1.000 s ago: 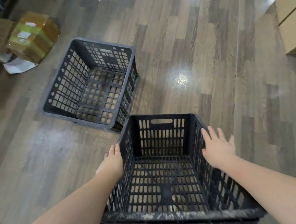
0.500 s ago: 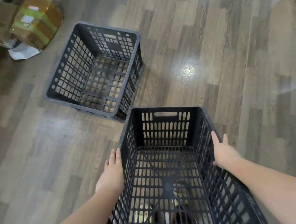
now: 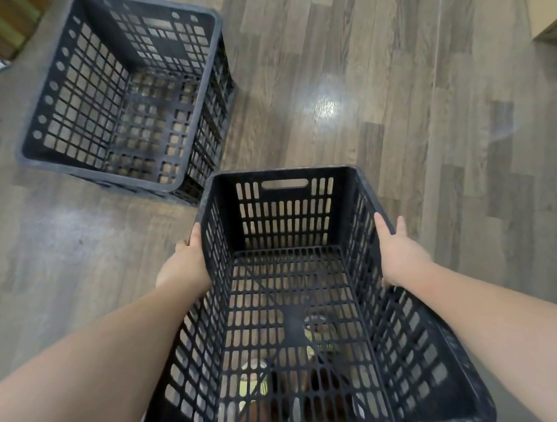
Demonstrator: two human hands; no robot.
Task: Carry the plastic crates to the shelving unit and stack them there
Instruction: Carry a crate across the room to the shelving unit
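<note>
Both hands — left hand [image 3: 182,271], right hand [image 3: 400,253] — now grip near crate [image 3: 297,311].

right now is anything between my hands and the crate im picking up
No. The left hand and right hand are already on the long sides of the near crate. The second crate sits clear, ahead to the left.
</note>
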